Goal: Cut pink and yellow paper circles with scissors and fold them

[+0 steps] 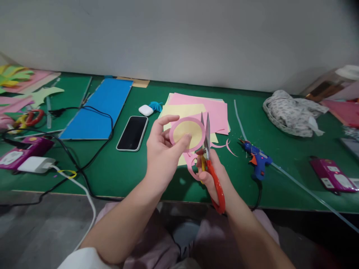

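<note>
Between the thumb and fingers of my left hand [164, 149] is a paper disc [182, 130], a yellow circle with a pink ring around it. My right hand [215, 173] grips scissors [215, 185] with red and yellow handles. Their blades point up, slightly parted, along the disc's right edge. A curled pink paper strip [190, 166] hangs below the disc, beside my right fingers. Behind my hands lies a stack of pink and yellow paper sheets [202, 99], with thin pink offcuts [231, 148] at its right.
On the green table [246, 112] lie a phone [132, 133], a white case [146, 110] and a blue board [98, 108] to the left. At right are a blue glue gun [259, 160], a floral cloth [291, 112] and a purple power strip [333, 174]. Cables [75, 164] cross the left side.
</note>
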Available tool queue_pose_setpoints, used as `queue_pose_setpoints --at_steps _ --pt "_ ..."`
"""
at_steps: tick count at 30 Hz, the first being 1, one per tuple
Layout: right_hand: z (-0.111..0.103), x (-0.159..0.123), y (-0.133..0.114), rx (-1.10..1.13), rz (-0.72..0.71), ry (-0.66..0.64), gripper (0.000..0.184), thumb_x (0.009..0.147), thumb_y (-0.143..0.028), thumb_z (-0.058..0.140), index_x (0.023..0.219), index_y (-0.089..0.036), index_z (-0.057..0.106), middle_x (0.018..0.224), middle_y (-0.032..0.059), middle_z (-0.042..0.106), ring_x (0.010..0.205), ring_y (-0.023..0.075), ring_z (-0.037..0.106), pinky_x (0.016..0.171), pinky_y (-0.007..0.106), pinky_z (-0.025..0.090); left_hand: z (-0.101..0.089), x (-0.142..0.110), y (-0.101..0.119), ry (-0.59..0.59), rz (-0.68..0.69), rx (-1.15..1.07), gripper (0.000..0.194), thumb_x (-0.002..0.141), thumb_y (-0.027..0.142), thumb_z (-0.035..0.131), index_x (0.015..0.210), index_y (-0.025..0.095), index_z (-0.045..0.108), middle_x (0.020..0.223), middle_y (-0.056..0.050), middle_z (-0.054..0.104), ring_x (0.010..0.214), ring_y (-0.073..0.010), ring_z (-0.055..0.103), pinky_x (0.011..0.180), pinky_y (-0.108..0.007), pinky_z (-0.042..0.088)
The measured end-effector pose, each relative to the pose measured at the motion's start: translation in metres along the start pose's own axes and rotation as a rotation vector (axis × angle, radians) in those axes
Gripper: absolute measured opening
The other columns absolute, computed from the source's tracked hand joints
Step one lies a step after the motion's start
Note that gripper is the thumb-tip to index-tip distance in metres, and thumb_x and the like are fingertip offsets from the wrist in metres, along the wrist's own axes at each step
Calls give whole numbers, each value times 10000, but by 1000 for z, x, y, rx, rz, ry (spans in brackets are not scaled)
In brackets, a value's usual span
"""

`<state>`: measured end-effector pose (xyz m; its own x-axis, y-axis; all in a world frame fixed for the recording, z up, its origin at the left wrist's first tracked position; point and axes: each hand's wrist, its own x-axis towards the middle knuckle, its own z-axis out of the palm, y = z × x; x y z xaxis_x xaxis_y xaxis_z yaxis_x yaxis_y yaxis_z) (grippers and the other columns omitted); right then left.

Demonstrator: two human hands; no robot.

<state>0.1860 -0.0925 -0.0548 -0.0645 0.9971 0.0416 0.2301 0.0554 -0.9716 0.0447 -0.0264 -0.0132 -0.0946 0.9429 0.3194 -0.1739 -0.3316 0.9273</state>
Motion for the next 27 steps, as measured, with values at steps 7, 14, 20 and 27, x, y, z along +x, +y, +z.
queue_pose_setpoints --at_steps 7,14,20,27 --pt "-2 0 -2 30 6 17 711 733 -855 567 1108 -253 518 843 -4 545 681 153 564 611 286 510 -4 3 2 -46 5 42 397 736 132 776 1087 238 624 743 61 669 610 -87 660 553 -165 552" --pt "-1 0 -4 42 13 34 804 669 -922 524 1100 -242 528 820 -11 541 650 141 534 574 268 447 -6 5 4 -45 -7 77 397 730 146 778 1084 242 626 758 53 656 614 -90 643 548 -173 551" --pt "-1 -1 -8 51 34 28 783 677 -913 530 1084 -243 528 798 -14 541 658 145 522 601 281 478 -7 7 7 -53 -24 116 401 718 164 777 1076 249 618 744 44 640 592 -106 622 509 -198 542" --pt "-1 -1 -9 66 49 15 804 652 -919 541 1090 -245 529 778 -17 540 651 146 511 651 303 517 -10 11 9 -64 -36 119 412 699 155 777 1069 252 623 710 51 621 571 -105 609 489 -200 534"
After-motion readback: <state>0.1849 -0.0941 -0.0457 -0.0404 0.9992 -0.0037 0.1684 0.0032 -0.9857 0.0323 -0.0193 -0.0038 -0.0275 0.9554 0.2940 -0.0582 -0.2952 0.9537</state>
